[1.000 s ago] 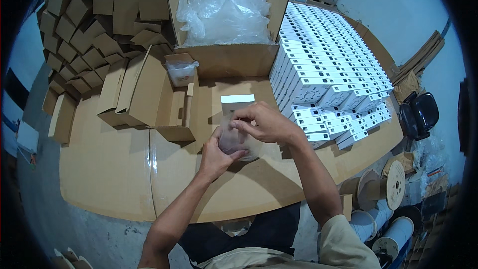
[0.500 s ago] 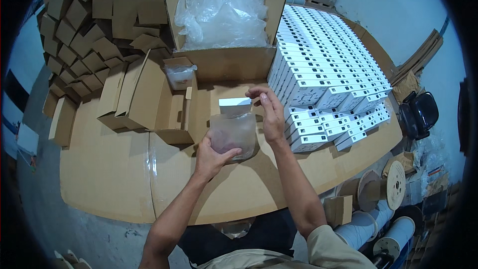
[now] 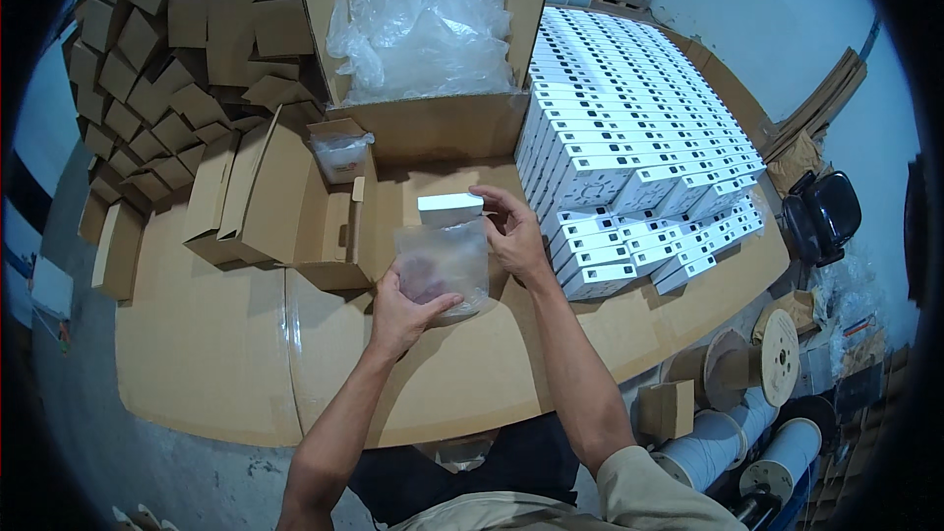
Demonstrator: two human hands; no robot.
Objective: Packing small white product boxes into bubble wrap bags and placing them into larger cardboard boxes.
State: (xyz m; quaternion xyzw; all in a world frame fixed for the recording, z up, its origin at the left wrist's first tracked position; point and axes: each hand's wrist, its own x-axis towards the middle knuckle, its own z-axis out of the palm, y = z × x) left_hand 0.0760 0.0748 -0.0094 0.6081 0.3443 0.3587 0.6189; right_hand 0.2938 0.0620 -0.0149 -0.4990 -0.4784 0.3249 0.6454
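Left hand (image 3: pixel 401 320) gripping the translucent bag (image 3: pixel 452 261), white box (image 3: pixel 449 204) projecting beyond its upper edge; right hand (image 3: pixel 516 241) bent at the box's end, whether pinching I cannot tell. Taut film and a square box should limit snagging.

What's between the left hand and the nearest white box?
In the head view, a translucent plastic bag spans from the left hand to the white box.
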